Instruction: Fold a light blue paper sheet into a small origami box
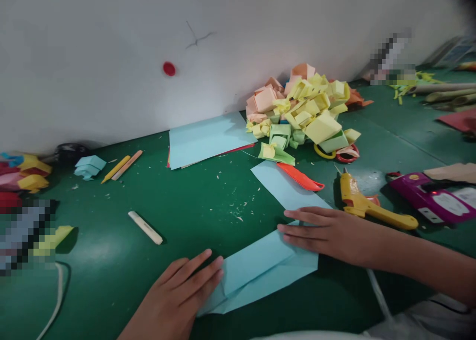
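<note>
A light blue sheet of paper (260, 268), partly folded, lies on the green table (186, 206) in front of me. My left hand (182, 293) lies flat with fingers stretched out, its fingertips pressing the sheet's left folded edge. My right hand (327, 231) rests flat on the sheet's upper right part, fingers extended and pointing left. A second light blue strip (286, 188) runs out from under my right hand toward the back.
A yellow glue gun (366, 203) and an orange plastic knife (299, 177) lie right of centre. A heap of folded yellow, orange and green papers (301, 111) sits against the white wall, with blue sheets (206, 139) beside it. A white stick (145, 227), pencils (121, 166) and a purple package (433, 198) lie around.
</note>
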`<state>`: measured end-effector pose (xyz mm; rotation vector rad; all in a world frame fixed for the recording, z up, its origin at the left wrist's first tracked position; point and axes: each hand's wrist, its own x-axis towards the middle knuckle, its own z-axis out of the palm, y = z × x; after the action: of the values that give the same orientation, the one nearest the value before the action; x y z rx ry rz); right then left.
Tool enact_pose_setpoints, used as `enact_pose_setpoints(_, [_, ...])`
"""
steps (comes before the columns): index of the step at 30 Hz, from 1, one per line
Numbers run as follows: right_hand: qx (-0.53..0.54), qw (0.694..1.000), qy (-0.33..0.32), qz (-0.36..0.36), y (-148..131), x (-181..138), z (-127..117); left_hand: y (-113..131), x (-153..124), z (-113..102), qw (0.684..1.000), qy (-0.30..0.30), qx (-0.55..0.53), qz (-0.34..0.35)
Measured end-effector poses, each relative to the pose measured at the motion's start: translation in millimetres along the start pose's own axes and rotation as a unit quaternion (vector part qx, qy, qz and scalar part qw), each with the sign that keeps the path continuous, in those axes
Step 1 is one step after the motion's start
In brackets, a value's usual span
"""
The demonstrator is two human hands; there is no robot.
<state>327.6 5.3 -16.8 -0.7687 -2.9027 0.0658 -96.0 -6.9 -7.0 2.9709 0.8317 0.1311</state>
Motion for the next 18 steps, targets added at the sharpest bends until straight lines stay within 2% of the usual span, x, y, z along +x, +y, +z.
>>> enact_pose_setpoints(5, [-0.005, 0.999, -0.005, 0.042, -6, -23, -3, -1, -18, -6, 1.0, 0.007, -0.001, -0.03])
enact_pose_setpoints(9, [0.007, 0.998, -0.001, 0.065, -7, -24, -7, -1, -15, -9, 1.0, 0.02, -0.002, -0.019])
enact_pose_setpoints(12, [0.013, 0.997, -0.002, 0.081, -5, -16, -11, 1, 1, -11, 0.997, 0.072, -0.007, -0.007])
enact_pose_setpoints(14, [0.029, 0.995, 0.01, 0.089, -4, -7, -15, 3, 18, -13, 0.991, 0.132, -0.016, 0.001])
enact_pose_setpoints(15, [0.042, 0.995, 0.02, 0.092, -4, -3, -17, 5, 27, -13, 0.991, 0.135, -0.015, 0.002])
enact_pose_setpoints(16, [0.055, 0.994, 0.03, 0.094, -3, 1, -19, 6, 37, -14, 0.994, 0.105, -0.014, 0.019])
enact_pose_setpoints(18, [0.073, 0.992, 0.039, 0.099, -2, 5, -22, 7, 54, -14, 0.994, 0.086, -0.027, 0.054])
